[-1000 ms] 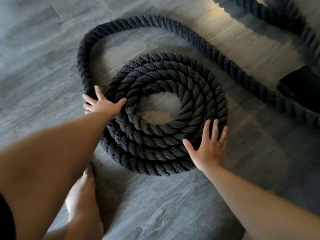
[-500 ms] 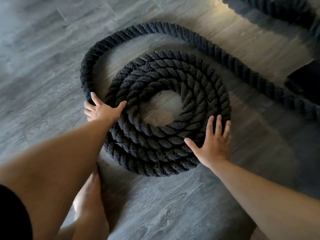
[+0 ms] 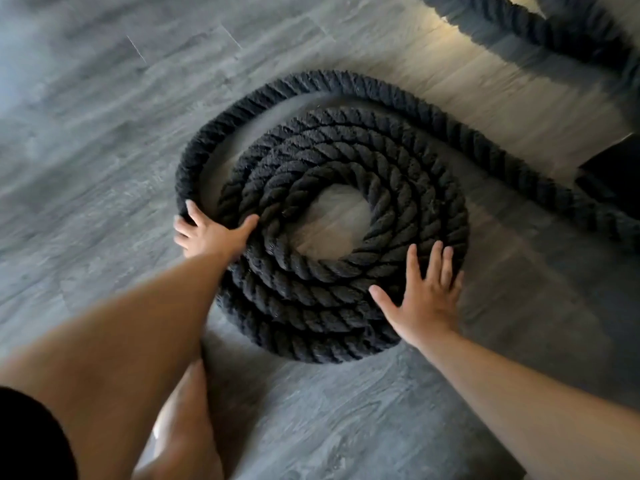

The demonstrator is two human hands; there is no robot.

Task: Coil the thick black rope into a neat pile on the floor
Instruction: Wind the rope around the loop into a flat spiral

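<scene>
The thick black rope [image 3: 332, 161] lies coiled in several flat rings on the grey wood floor, with bare floor in the coil's middle. A looser outer loop curves round the coil's left and top, then runs off to the right edge. My left hand [image 3: 211, 233] rests on the coil's left side, fingers curled over the outer loop and thumb against an inner ring. My right hand [image 3: 424, 296] lies flat with fingers spread on the coil's lower right rings, gripping nothing.
More black rope [image 3: 540, 32] crosses the top right corner. A dark object [image 3: 613, 181] sits at the right edge beside the running rope. My bare foot [image 3: 183, 427] stands on the grey plank floor [image 3: 86, 150] just below the coil.
The outer loop has been drawn in closer to the coil on its left and top. My left hand shifted onto that loop; my right hand stayed flat on the lower right rings.
</scene>
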